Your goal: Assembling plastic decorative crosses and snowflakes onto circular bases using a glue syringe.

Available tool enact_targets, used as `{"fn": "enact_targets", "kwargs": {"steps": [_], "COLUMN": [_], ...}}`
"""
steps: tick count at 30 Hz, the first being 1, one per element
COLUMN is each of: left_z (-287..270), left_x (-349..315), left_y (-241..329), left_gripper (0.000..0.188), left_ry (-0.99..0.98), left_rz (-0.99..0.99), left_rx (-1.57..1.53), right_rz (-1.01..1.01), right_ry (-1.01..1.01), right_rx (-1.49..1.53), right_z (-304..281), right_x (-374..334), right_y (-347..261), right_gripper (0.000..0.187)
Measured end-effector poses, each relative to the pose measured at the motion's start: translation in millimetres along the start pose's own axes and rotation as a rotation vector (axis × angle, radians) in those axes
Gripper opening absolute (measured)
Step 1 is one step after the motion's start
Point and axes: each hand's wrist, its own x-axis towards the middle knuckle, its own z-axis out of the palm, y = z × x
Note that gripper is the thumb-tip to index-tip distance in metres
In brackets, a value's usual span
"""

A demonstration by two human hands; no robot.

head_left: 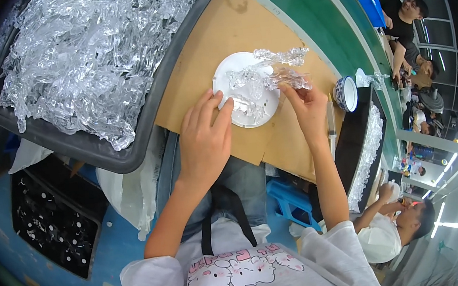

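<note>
A round white plate (pixel 244 119) lies on the cardboard sheet in front of me. Several clear plastic pieces with branching, bumpy shapes rest on it, and one clear branch (pixel 281 56) sticks out past its far right rim. My left hand (pixel 204 137) is at the plate's left edge, fingers stretched out and fingertips at the rim, holding nothing. On the other side, my right hand (pixel 309 107) pinches a clear plastic piece (pixel 292 78) between thumb and fingers, over the plate's right edge. The hand partly hides that piece's near end.
A large black tub (pixel 141 148) heaped with clear plastic pieces fills the upper left. At right are a blue-and-white bowl (pixel 346 94), a thin knife-like tool (pixel 331 125) and a dark tray (pixel 349 142) of clear pieces. A blue stool (pixel 290 201) stands below. Co-workers sit farther right.
</note>
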Motion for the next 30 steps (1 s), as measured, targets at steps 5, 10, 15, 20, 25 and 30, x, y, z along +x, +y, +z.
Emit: {"fn": "enact_targets", "kwargs": {"steps": [5,10,15,20,25,30], "left_z": [-0.1,0.4,0.0,1.8,2.2,3.2], "left_x": [1.1,1.8,1.9,0.4,0.9,1.1], "left_y": [0.3,-0.8,-0.6,-1.1,-0.9,-1.2], "left_gripper": [0.032,0.031,0.031,0.030,0.030,0.030], "left_ry": [0.008,0.008,0.009,0.010,0.017,0.011], "left_rz": [0.000,-0.007,-0.011,-0.014,-0.013,-0.021], "left_rx": [-0.008,0.000,0.005,0.003,0.001,-0.004], "right_rz": [0.208,0.275,0.336,0.309,0.131,0.074], "right_ry": [0.090,0.056,0.034,0.019,0.029,0.061], "right_rx": [0.356,0.299,0.301,0.300,0.164,-0.114], "right_z": [-8.7,-13.8,-12.2,-9.0,-5.1,2.8], "right_x": [3.6,3.0,7.4,7.6,0.4,-7.3], "right_y": [1.2,3.6,4.7,1.7,-3.8,-15.0], "right_gripper": [0.026,0.029,0.030,0.027,0.025,0.028]}}
